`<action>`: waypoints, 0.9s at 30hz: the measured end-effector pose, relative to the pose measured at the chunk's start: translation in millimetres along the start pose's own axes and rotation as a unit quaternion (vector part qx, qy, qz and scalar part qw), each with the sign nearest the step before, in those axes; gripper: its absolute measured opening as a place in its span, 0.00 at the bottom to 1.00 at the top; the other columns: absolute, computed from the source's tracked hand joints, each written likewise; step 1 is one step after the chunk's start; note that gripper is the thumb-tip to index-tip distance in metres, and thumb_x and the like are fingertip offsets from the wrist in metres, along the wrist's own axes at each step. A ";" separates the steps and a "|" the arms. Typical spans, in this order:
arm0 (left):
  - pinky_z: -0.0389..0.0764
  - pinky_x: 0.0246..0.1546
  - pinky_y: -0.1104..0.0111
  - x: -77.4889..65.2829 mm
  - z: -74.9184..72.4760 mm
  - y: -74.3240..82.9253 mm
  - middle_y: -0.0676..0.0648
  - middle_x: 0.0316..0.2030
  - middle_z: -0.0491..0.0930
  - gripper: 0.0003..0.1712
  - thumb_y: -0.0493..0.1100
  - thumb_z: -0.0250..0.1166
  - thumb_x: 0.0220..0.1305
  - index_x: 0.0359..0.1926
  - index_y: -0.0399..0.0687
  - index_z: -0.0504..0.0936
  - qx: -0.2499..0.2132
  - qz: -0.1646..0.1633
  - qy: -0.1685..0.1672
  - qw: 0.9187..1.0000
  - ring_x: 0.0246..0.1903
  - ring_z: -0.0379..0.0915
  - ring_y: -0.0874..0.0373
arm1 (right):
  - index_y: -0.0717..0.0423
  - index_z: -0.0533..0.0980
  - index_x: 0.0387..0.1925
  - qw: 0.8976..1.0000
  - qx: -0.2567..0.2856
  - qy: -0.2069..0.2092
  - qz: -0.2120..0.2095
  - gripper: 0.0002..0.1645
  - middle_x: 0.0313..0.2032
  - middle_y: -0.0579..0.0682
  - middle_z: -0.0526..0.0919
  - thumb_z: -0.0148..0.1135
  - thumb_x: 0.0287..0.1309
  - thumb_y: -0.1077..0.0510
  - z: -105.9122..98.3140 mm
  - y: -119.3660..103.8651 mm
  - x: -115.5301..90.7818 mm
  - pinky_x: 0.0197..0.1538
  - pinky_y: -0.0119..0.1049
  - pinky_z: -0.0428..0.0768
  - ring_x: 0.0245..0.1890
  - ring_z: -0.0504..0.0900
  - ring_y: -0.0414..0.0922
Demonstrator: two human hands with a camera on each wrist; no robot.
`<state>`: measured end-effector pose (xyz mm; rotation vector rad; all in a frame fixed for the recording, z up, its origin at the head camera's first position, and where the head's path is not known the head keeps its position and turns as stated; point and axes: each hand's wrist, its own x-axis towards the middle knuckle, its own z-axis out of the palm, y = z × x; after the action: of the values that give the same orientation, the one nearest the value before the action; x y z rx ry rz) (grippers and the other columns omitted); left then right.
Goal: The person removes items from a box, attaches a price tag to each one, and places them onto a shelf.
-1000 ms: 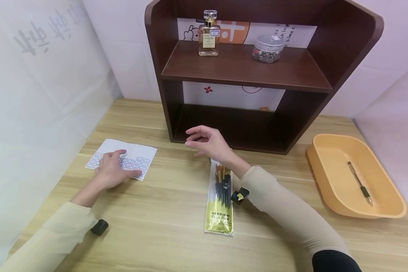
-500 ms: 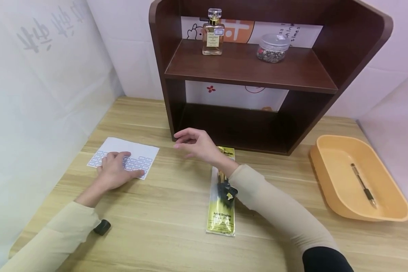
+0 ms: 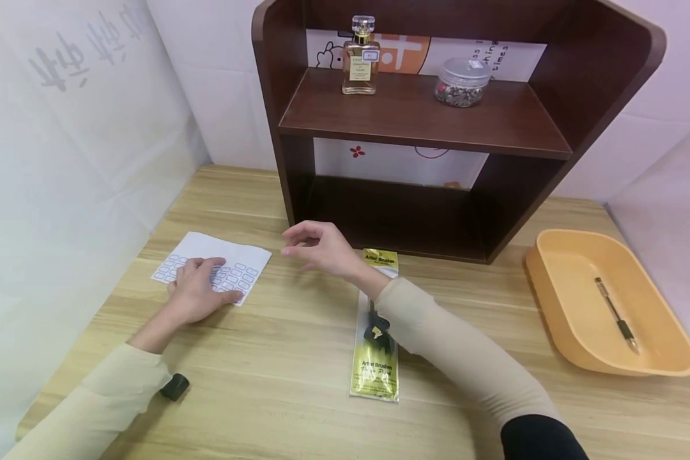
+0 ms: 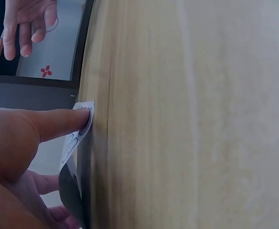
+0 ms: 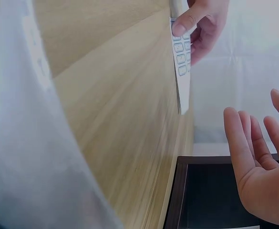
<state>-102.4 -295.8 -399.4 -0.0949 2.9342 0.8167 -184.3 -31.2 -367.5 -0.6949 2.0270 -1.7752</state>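
Here, the label sheet (image 3: 238, 258) lies under the spread left hand (image 3: 195, 292), leftward of the loosely parted, seemingly empty right hand (image 3: 320, 249).

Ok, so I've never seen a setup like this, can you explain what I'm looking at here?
There's no robot here: these are a person's bare left hand and right hand. One camera sits on the head, looking forward and down; the other two, one per wrist, show the wooden table turned sideways. On it are a printed sheet, a pack of artist brushes, an orange tray with a pen in it, and a dark shelf bearing a bottle and a lidded jar. The left hand is on the sheet, thumb on its printed face; I can't tell whether it grips or just presses. The right hand is in the air, fingers loosely bent, with nothing visible in it.
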 end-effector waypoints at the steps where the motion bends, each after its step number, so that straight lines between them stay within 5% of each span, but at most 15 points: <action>1: 0.56 0.54 0.33 0.0 -0.3 -0.1 0.22 0.65 0.56 0.46 0.53 0.74 0.56 0.69 0.36 0.65 -0.003 0.003 0.001 1.000 0.62 0.51 0.25 | 0.60 0.81 0.51 1.000 0.000 0.001 0.000 0.18 0.42 0.53 0.84 0.71 0.59 0.64 0.7 0.3 0.6 0.43 0.57 0.85 0.43 0.85 0.54; 6: 0.57 0.54 0.32 -0.7 -1.5 -1.0 0.25 0.63 0.63 0.42 0.47 0.73 0.57 0.69 0.38 0.66 -0.021 0.023 0.012 0.999 0.62 0.57 0.27 | 0.60 0.81 0.49 1.000 -0.001 0.005 -0.004 0.17 0.41 0.53 0.84 0.72 0.57 0.65 4.2 1.3 2.2 0.42 0.57 0.85 0.38 0.84 0.48; 11: 0.59 0.54 0.35 -2.5 -4.8 1.9 0.28 0.62 0.71 0.40 0.41 0.72 0.58 0.69 0.35 0.66 -0.074 0.059 0.028 0.995 0.60 0.66 0.32 | 0.64 0.81 0.49 1.000 -0.013 0.007 -0.014 0.17 0.41 0.55 0.84 0.72 0.57 0.65 6.4 2.1 3.1 0.42 0.56 0.85 0.38 0.84 0.53; 15: 0.65 0.53 0.44 -7.9 -10.9 8.8 0.30 0.62 0.72 0.40 0.39 0.72 0.59 0.70 0.36 0.66 -0.115 0.077 0.034 0.990 0.56 0.71 0.36 | 0.65 0.82 0.48 0.997 -0.060 0.014 -0.045 0.17 0.40 0.53 0.86 0.73 0.56 0.65 8.5 0.8 3.9 0.42 0.45 0.85 0.39 0.83 0.52; 27: 0.79 0.40 0.61 -23.6 -27.9 35.1 0.36 0.59 0.75 0.39 0.35 0.72 0.59 0.71 0.41 0.68 -0.156 0.129 0.003 0.979 0.45 0.75 0.46 | 0.52 0.85 0.48 0.968 -0.198 0.018 -0.151 0.19 0.48 0.43 0.84 0.77 0.53 0.59 8.0 -19.1 1.7 0.55 0.44 0.78 0.51 0.77 0.43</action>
<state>-84.0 -279.4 -355.1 0.2685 2.8341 1.3107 -178.7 -40.4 -349.7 -1.1498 2.4398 -1.5459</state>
